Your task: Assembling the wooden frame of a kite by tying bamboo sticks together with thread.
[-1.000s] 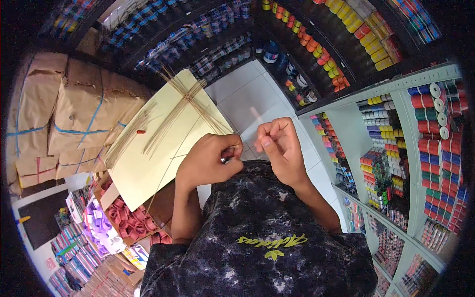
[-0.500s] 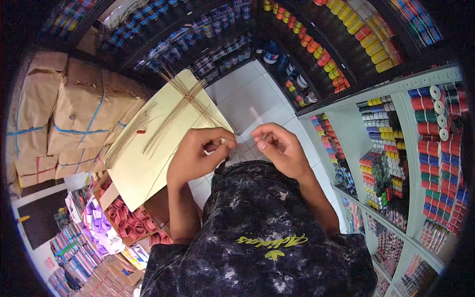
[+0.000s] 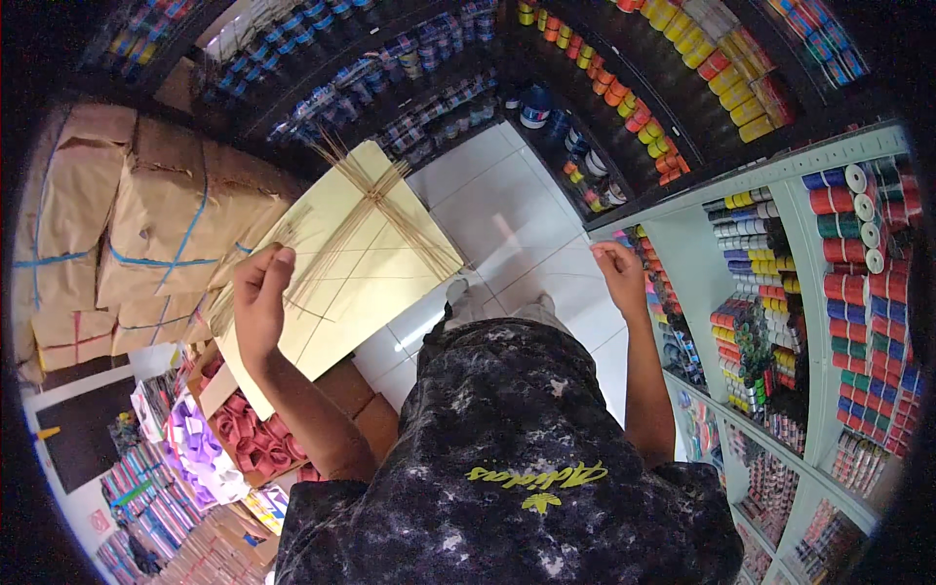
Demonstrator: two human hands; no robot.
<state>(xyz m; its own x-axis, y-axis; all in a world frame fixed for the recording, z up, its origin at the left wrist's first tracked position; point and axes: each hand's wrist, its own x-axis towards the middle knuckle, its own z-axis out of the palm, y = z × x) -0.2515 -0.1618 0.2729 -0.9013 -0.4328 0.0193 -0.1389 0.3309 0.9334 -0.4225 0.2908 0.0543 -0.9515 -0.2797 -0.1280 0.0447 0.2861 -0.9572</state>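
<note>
My left hand (image 3: 261,300) is raised over the left part of a pale yellow board (image 3: 283,375), its fingers closed in a pinch. From its fingertips a thin strand (image 3: 351,252) seems to run right across the board; its far end is too fine to follow. Out to the right, above the floor, my right hand (image 3: 621,273) is pinched too, but what it holds is too small to make out. Thin brown strands (image 3: 373,195) lie across the board in crossing bundles, with more loose ones near my left hand.
Paper-wrapped parcels (image 3: 161,229) tied with blue strips are stacked on the left. Below the board sits a box of reddish ribbon rolls (image 3: 258,434). Pale shelves (image 3: 780,253) of coloured spools stand to the right, dark shelves (image 3: 604,58) at the back. White floor tiles (image 3: 478,180) lie beyond the board.
My hands, close together before, are now wide apart: the left moved left over the board, the right moved right. The small red item on the board is now out of sight.
</note>
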